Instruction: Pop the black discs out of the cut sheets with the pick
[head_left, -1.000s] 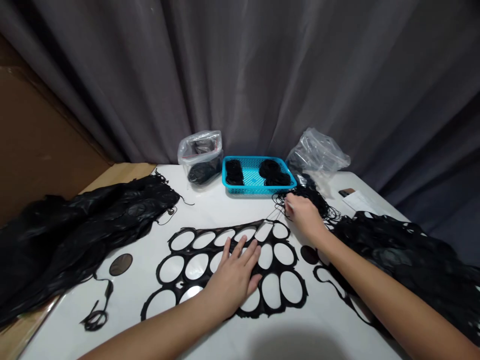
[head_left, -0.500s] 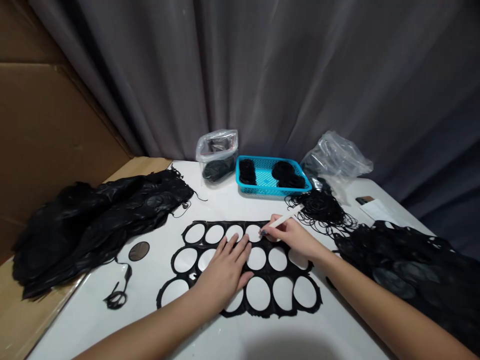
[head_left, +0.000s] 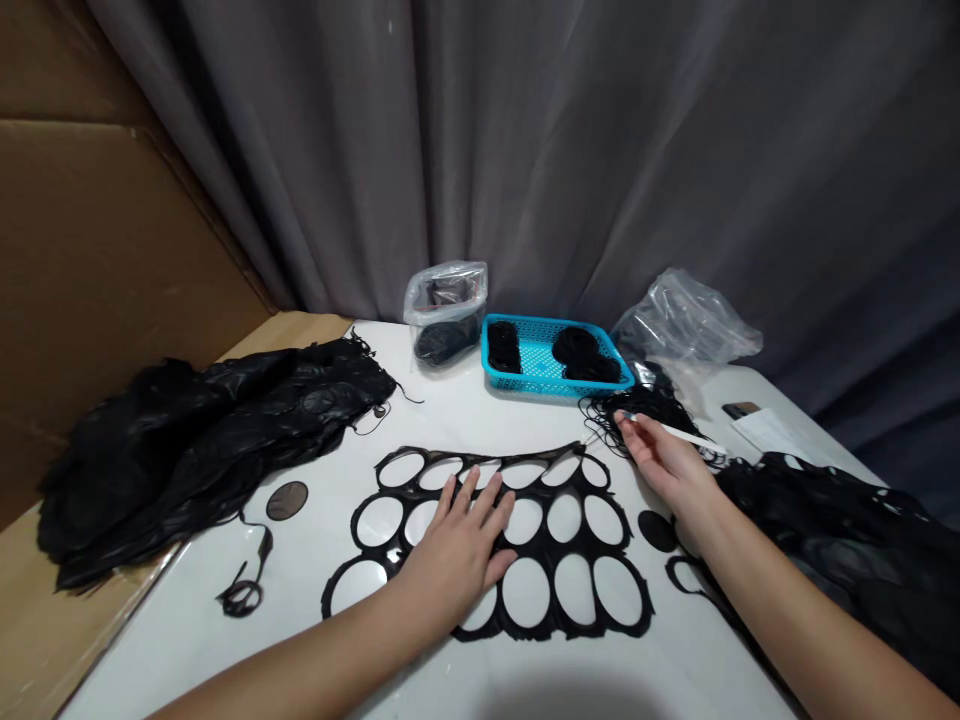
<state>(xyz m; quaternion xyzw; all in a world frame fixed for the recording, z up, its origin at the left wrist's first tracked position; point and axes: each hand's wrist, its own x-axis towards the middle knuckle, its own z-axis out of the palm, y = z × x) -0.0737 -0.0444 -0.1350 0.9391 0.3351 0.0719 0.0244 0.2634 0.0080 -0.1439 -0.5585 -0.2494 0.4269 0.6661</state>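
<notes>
A black rubbery-looking sheet (head_left: 555, 552) with rows of large round holes lies on the white table. My left hand (head_left: 461, 545) rests flat on its middle, fingers spread, hiding some of the holes. My right hand (head_left: 664, 460) is closed around a slim white pen-like tool (head_left: 686, 436), to the right of the sheet's top corner. Between that corner and my right fingertips runs a faint thin line; whether it is a strand or part of the tool I cannot tell. The sheet's top edge is pulled up toward the right, and its top holes look squashed.
Behind the sheet stands a blue basket (head_left: 536, 384) holding black bundles, beside a clear bag (head_left: 448, 318). Thin black rings (head_left: 652, 405) lie in a tangle near my right hand. Black sheet piles (head_left: 225, 430) flank both sides. Loose black discs (head_left: 287, 501) lie around.
My right hand has moved right with the white tool, away from the top row of holes. The sheet's top edge has stretched toward it. My left hand stays pressed on the sheet.
</notes>
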